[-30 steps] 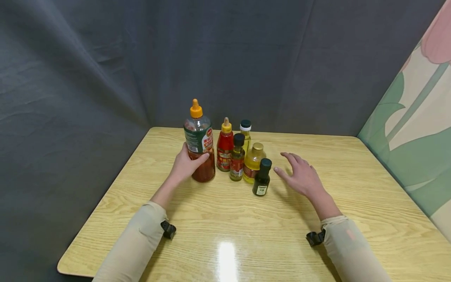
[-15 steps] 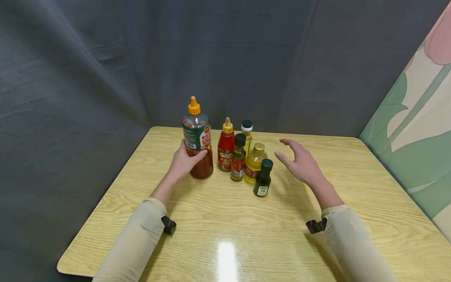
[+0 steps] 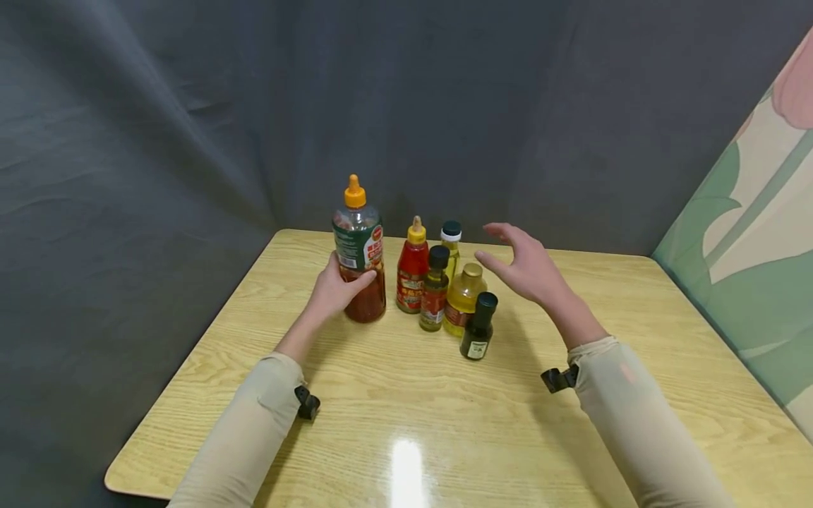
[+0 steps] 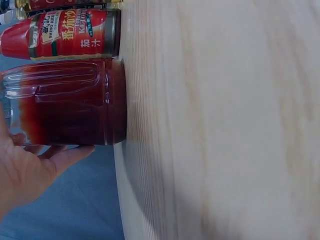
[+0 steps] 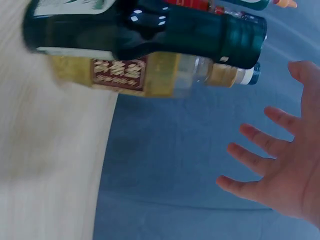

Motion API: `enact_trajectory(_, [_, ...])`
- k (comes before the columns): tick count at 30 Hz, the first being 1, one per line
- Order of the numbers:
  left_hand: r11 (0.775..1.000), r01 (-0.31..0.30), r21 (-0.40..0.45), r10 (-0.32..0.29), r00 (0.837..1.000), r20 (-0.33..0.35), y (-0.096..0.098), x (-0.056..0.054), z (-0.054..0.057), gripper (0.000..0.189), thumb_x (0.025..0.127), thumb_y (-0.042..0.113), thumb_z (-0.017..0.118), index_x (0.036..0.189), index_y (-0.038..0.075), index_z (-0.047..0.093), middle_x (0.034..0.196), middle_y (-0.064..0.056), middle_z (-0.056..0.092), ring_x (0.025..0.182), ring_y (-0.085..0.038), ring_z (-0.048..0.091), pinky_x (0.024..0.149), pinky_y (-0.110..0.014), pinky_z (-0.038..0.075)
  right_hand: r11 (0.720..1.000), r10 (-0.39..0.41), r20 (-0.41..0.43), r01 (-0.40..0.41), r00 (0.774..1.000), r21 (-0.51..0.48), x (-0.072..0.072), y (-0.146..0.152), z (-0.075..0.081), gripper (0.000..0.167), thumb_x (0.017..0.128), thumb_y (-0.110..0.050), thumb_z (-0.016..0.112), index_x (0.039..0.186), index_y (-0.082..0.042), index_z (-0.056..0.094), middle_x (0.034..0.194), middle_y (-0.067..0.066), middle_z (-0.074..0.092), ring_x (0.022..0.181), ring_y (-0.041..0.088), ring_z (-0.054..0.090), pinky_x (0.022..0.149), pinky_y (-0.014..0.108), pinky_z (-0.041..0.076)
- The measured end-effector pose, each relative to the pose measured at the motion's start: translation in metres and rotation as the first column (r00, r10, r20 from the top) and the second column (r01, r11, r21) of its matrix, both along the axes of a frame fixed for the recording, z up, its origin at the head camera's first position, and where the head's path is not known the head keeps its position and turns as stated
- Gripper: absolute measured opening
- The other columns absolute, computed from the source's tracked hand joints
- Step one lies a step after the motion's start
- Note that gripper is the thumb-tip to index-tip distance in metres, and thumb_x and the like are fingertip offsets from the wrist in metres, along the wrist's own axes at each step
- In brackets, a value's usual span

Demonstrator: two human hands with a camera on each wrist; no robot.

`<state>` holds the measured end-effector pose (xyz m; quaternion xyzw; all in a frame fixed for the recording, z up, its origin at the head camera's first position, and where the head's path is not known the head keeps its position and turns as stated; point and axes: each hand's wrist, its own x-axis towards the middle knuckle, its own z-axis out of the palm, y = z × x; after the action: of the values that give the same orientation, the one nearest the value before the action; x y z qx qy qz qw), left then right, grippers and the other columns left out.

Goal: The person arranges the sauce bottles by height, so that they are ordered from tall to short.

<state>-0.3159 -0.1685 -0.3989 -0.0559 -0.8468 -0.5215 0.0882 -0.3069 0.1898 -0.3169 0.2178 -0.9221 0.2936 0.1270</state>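
Note:
My left hand [image 3: 333, 289] grips a large clear squeeze bottle of dark red sauce [image 3: 365, 300], with a green label and orange nozzle cap. It is upright, its base at the tabletop; the left wrist view shows fingers along its side. Just right of it stands a red ketchup bottle [image 3: 411, 279] with a yellow cap. My right hand [image 3: 530, 271] is raised with fingers spread, holding nothing. Nearest to it are a yellow oil bottle [image 3: 464, 300] with a gold cap, a small dark bottle [image 5: 145, 30], and a white-necked, dark-capped oil bottle [image 3: 452, 247], partly hidden.
A slim black-capped bottle [image 3: 434, 300] stands between the ketchup and the yellow oil. The light wooden table [image 3: 356, 423] ends at a dark curtain [image 3: 406, 106] behind. A wall with painted flowers [image 3: 762, 268] borders the right side.
My right hand has risen and moved left, closer to the bottles' tops. The large sauce bottle has shifted slightly toward the back in my left hand's grip.

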Motion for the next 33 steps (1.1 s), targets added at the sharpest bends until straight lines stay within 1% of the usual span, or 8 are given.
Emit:
enact_trajectory(6, [1.000, 0.001, 0.001, -0.001, 1.000, 0.006, 0.001, -0.004, -0.001, 0.081, 0.089, 0.050, 0.074, 0.147, 0.008, 0.035, 0.141, -0.016, 0.053, 0.130, -0.033, 0.051, 0.108, -0.052, 0.041, 0.999, 0.034, -0.013, -0.034, 0.999, 0.009, -0.008, -0.018, 0.015, 0.065, 0.097, -0.050, 0.063, 0.146, -0.011, 0.050, 0.147, 0.012, 0.051, 0.136, 0.034, 0.046, 0.109, 0.057, 0.037])
enact_trajectory(9, [1.000, -0.004, -0.003, 0.004, 1.000, 0.007, 0.001, -0.005, -0.002, 0.081, 0.089, 0.050, 0.074, 0.147, 0.008, 0.035, 0.141, -0.016, 0.053, 0.129, -0.033, 0.052, 0.108, -0.052, 0.041, 0.999, 0.042, -0.007, -0.042, 0.999, -0.001, -0.014, -0.029, 0.022, 0.063, 0.094, -0.049, 0.067, 0.144, -0.013, 0.052, 0.145, 0.009, 0.054, 0.134, 0.031, 0.047, 0.108, 0.056, 0.038])
enact_trajectory(16, [1.000, -0.027, 0.000, 0.027, 1.000, -0.010, 0.001, -0.009, -0.004, 0.080, 0.089, 0.049, 0.075, 0.146, 0.008, 0.036, 0.139, -0.016, 0.054, 0.128, -0.033, 0.053, 0.107, -0.052, 0.042, 0.998, 0.058, 0.051, -0.058, 0.997, -0.002, -0.029, -0.053, 0.035, 0.057, 0.092, -0.046, 0.071, 0.138, -0.015, 0.056, 0.132, 0.008, 0.063, 0.129, 0.032, 0.051, 0.105, 0.055, 0.041])
enact_trajectory(19, [1.000, -0.026, -0.006, 0.026, 1.000, -0.017, 0.002, -0.012, -0.006, 0.079, 0.089, 0.050, 0.075, 0.145, 0.008, 0.037, 0.138, -0.016, 0.055, 0.127, -0.033, 0.053, 0.106, -0.051, 0.042, 0.998, 0.063, 0.082, -0.064, 0.995, 0.010, -0.034, -0.061, 0.038, 0.056, 0.091, -0.043, 0.073, 0.136, -0.014, 0.057, 0.130, 0.009, 0.063, 0.126, 0.032, 0.052, 0.102, 0.053, 0.044])
enact_trajectory(21, [1.000, -0.027, -0.008, 0.027, 0.999, -0.017, 0.003, -0.013, -0.007, 0.078, 0.089, 0.049, 0.075, 0.144, 0.008, 0.038, 0.138, -0.016, 0.055, 0.127, -0.033, 0.053, 0.106, -0.051, 0.043, 0.997, 0.065, 0.094, -0.069, 0.993, 0.033, -0.036, -0.065, 0.040, 0.056, 0.091, -0.043, 0.074, 0.136, -0.014, 0.058, 0.132, 0.009, 0.062, 0.126, 0.031, 0.052, 0.103, 0.053, 0.043])
enact_trajectory(25, [0.999, -0.036, -0.003, 0.036, 0.999, -0.019, 0.005, -0.014, -0.008, 0.077, 0.089, 0.049, 0.075, 0.144, 0.008, 0.038, 0.138, -0.016, 0.056, 0.126, -0.033, 0.054, 0.105, -0.051, 0.043, 0.990, 0.068, 0.099, -0.079, 0.993, 0.113, -0.043, -0.074, 0.043, 0.059, 0.089, -0.044, 0.075, 0.136, -0.012, 0.060, 0.135, 0.011, 0.061, 0.131, 0.034, 0.050, 0.116, 0.063, 0.022])
enact_trajectory(28, [0.999, -0.041, 0.000, 0.041, 0.999, -0.022, 0.006, -0.015, -0.008, 0.078, 0.088, 0.050, 0.075, 0.144, 0.009, 0.038, 0.138, -0.016, 0.056, 0.126, -0.033, 0.054, 0.106, -0.051, 0.043, 0.982, 0.055, 0.106, -0.073, 0.993, 0.175, -0.048, -0.080, 0.044, 0.062, 0.086, -0.048, 0.077, 0.134, -0.012, 0.062, 0.137, 0.010, 0.061, 0.134, 0.035, 0.047, 0.116, 0.069, 0.005])
enact_trajectory(33, [0.999, -0.038, 0.001, 0.038, 0.999, -0.023, 0.008, -0.017, -0.008, 0.079, 0.088, 0.051, 0.075, 0.144, 0.009, 0.038, 0.138, -0.015, 0.056, 0.126, -0.032, 0.054, 0.105, -0.051, 0.043, 0.969, 0.022, 0.136, -0.055, 0.990, 0.240, -0.053, -0.084, 0.045, 0.056, 0.085, -0.049, 0.078, 0.127, -0.014, 0.067, 0.134, 0.010, 0.063, 0.135, 0.037, 0.046, 0.115, 0.071, 0.004])
